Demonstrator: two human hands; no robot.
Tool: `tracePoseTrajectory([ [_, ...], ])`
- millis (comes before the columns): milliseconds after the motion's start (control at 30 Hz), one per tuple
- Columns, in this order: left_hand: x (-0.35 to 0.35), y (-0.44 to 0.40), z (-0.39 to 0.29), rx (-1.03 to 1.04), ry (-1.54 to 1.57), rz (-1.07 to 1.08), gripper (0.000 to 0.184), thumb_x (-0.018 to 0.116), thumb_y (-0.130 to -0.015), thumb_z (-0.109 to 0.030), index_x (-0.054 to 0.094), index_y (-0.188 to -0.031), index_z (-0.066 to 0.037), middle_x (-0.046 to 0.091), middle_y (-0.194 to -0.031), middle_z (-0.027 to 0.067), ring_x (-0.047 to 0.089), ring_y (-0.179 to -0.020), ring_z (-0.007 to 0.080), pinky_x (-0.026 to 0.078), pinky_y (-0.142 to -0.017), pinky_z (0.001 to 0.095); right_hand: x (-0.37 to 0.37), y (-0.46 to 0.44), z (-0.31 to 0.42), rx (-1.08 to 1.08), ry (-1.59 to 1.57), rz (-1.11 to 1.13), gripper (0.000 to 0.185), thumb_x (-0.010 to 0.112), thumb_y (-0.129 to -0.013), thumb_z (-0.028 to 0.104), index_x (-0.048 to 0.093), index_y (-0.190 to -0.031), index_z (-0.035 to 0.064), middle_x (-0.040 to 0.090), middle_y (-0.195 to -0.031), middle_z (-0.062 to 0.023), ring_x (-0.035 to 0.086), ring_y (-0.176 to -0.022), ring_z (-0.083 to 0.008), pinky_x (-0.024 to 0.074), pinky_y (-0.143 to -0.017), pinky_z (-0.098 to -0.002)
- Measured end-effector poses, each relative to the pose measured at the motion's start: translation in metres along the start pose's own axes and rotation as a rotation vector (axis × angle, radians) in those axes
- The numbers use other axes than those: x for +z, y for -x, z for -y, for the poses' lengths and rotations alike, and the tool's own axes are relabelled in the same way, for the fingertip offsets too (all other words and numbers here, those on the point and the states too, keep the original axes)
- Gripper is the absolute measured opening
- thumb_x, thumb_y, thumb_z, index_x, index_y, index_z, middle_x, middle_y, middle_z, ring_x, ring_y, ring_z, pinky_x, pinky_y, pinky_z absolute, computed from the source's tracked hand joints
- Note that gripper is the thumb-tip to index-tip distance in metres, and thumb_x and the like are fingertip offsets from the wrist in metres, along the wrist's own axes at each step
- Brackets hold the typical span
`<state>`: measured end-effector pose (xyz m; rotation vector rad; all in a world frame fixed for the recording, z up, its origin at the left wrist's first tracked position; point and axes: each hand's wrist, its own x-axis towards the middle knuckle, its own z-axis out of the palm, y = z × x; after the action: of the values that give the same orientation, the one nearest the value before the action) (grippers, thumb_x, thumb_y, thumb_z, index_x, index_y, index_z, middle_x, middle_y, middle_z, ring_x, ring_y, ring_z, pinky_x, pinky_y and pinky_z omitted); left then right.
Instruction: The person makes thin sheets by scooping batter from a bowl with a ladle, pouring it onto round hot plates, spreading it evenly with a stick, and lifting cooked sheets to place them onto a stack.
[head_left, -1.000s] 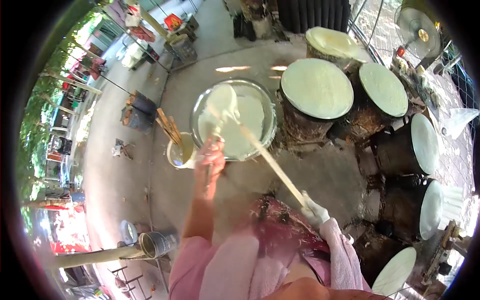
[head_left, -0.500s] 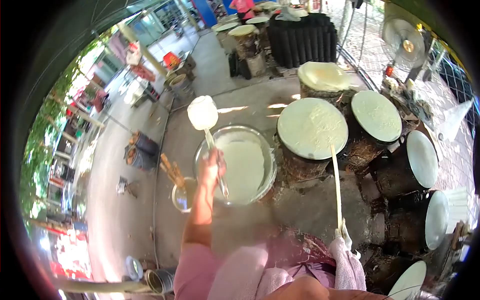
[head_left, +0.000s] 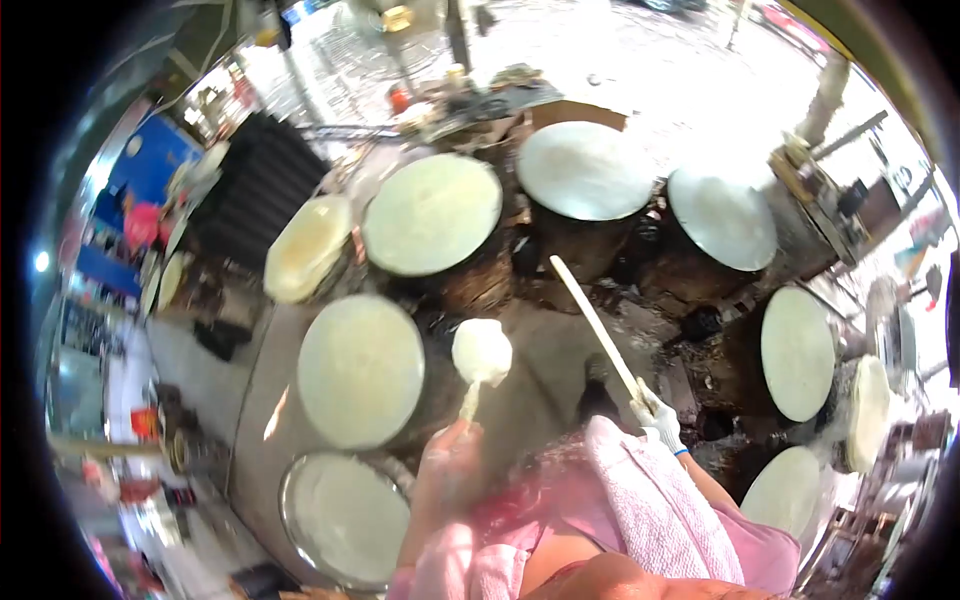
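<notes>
My left hand [head_left: 455, 447], blurred, is closed around the handle of a ladle whose round white bowl [head_left: 482, 352] is held out in front of me. In my gloved right hand [head_left: 658, 414] is a long pale wooden stick [head_left: 592, 318], pointing forward and to the left. Its tip is apart from the pans. Left of the ladle lies a round pan with a smooth pale top [head_left: 360, 372]. Below that stands a metal basin [head_left: 287, 508] of whitish liquid, partly hidden by my left arm.
More pale round tops on dark stoves curve around me: one ahead [head_left: 432, 215], two farther right [head_left: 585, 170], several at the right side [head_left: 797, 355]. A stack of pale rounds [head_left: 308, 250] sits left, near a dark corrugated block [head_left: 262, 190]. A person in pink [head_left: 142, 225] is far left.
My view has turned right, so the basin and pans now appear farther left. The ladle has moved from beside the basin toward the stoves. The stick's tip has come away from a pan top.
</notes>
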<state>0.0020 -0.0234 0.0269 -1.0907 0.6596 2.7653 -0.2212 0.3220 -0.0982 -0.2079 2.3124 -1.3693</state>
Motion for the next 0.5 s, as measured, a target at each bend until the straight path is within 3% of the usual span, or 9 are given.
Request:
tracePoseTrajectory([
  [100,0.08,-0.107,-0.024,0.069,-0.591,-0.239,0.042,0.031,-0.108,-0.037,0.055,-0.111,-0.003,0.042,-0.06,-0.006,0.032,-0.033,0.0057,0.033,-0.04,0.0257,-0.044,-0.048,-0.041,0.035,-0.18,-0.153,0.053,0.066,-0.092,0.021,0.051,-0.141,0.0066,0.067,-0.122,-0.0155,0.06,-0.105,-0.0115,0.0465,-0.092,-0.0268],
  [200,0.157,-0.204,-0.088,-0.227,-0.089,0.346,0.041,0.033,-0.107,-0.036,0.056,-0.107,-0.002,0.041,-0.06,-0.0062,0.035,-0.032,0.0058,0.034,-0.035,0.0273,-0.082,-0.109,-0.067,0.02,-0.261,-0.278,0.053,0.064,-0.095,0.022,0.048,-0.143,0.005,0.065,-0.126,-0.0126,0.058,-0.107,-0.0099,0.0459,-0.092,-0.0251],
  [233,0.193,-0.228,-0.103,-0.208,-0.112,0.286,0.04,0.035,-0.107,-0.036,0.056,-0.104,-0.001,0.04,-0.059,-0.0063,0.037,-0.031,0.0062,0.033,-0.033,0.0275,-0.097,-0.129,-0.049,0.129,-0.3,-0.266,0.055,0.064,-0.095,0.022,0.046,-0.143,0.0051,0.063,-0.13,-0.0112,0.058,-0.112,-0.0101,0.045,-0.095,-0.0248],
  [300,0.243,-0.293,-0.132,-0.108,-0.325,0.486,0.04,0.037,-0.106,-0.036,0.056,-0.1,-0.002,0.038,-0.056,-0.0065,0.035,-0.03,0.0063,0.03,-0.032,0.0265,-0.113,-0.183,-0.04,0.135,-0.277,-0.285,0.055,0.064,-0.094,0.023,0.047,-0.143,0.0054,0.06,-0.135,-0.0098,0.057,-0.116,-0.0114,0.0441,-0.097,-0.0253],
  [367,0.298,-0.345,-0.151,0.048,-0.528,0.37,0.039,0.043,-0.105,-0.038,0.056,-0.097,-0.002,0.037,-0.056,-0.0069,0.032,-0.032,0.0064,0.029,-0.035,0.0254,-0.122,-0.232,-0.002,0.147,-0.302,-0.267,0.055,0.064,-0.094,0.023,0.047,-0.143,0.0056,0.059,-0.136,-0.011,0.058,-0.116,-0.0114,0.0441,-0.098,-0.0255],
  [467,0.363,-0.414,-0.163,0.255,-0.695,0.196,0.034,0.046,-0.104,-0.032,0.054,-0.092,-0.002,0.04,-0.06,-0.0031,0.033,-0.044,0.0069,0.026,-0.042,0.0245,-0.12,-0.309,0.074,-0.004,-0.195,-0.318,0.056,0.064,-0.094,0.025,0.047,-0.143,0.008,0.06,-0.135,-0.0147,0.059,-0.113,-0.0099,0.0447,-0.096,-0.0257],
  [500,0.373,-0.441,-0.163,0.28,-0.678,0.172,0.033,0.048,-0.103,-0.032,0.054,-0.092,-0.002,0.041,-0.061,-0.0027,0.034,-0.044,0.007,0.025,-0.041,0.0248,-0.113,-0.334,0.09,-0.013,-0.173,-0.339,0.057,0.064,-0.094,0.029,0.046,-0.144,0.0114,0.062,-0.129,-0.0163,0.063,-0.109,-0.0146,0.0467,-0.094,-0.0283],
])
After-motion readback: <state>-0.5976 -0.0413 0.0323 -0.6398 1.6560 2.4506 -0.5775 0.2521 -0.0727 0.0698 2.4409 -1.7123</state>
